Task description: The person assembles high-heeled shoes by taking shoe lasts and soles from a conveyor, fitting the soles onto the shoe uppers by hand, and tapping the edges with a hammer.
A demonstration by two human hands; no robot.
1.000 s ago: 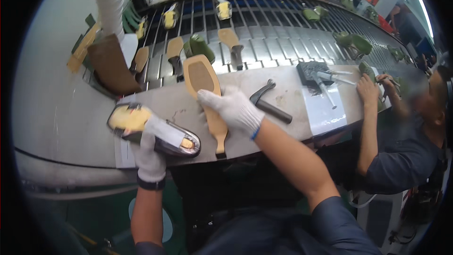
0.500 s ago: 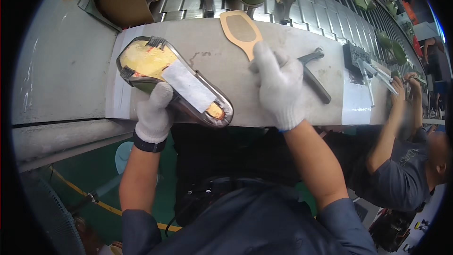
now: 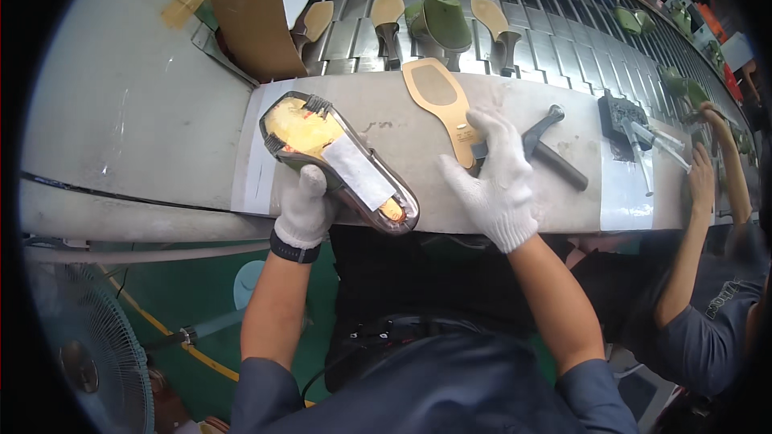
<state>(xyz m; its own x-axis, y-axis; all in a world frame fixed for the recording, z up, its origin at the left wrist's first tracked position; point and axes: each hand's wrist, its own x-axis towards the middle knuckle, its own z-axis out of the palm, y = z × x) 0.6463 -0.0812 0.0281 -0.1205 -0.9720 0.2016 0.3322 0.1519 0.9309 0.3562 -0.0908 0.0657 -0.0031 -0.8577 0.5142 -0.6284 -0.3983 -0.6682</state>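
My left hand [image 3: 305, 207], in a white knit glove, is closed on the side of a shoe upper [image 3: 301, 167] stretched over a last. Its underside faces up, showing a yellow base, dark folded edges and a white strip [image 3: 358, 170]. My gloved right hand [image 3: 500, 185] hovers with thumb and fingers spread around the heel end of a tan shoe sole [image 3: 438, 90]. The sole's dark heel is partly hidden by the fingers; I cannot tell whether they touch it. A hammer [image 3: 560, 165] lies on the bench just right of this hand.
Beyond the bench [image 3: 378, 133] runs a roller conveyor [image 3: 547, 52] with heeled soles [image 3: 388, 16] and a green shoe [image 3: 441, 20]. A dark block [image 3: 619, 115] with white-handled tools [image 3: 643, 157] sits at right, beside a co-worker's hands [image 3: 702, 181]. A fan [image 3: 92, 362] stands lower left.
My right hand's fingers have spread apart at the sole's heel end. The whole view has shifted, so the bench things appear farther right and lower. My left hand keeps its hold on the shoe upper.
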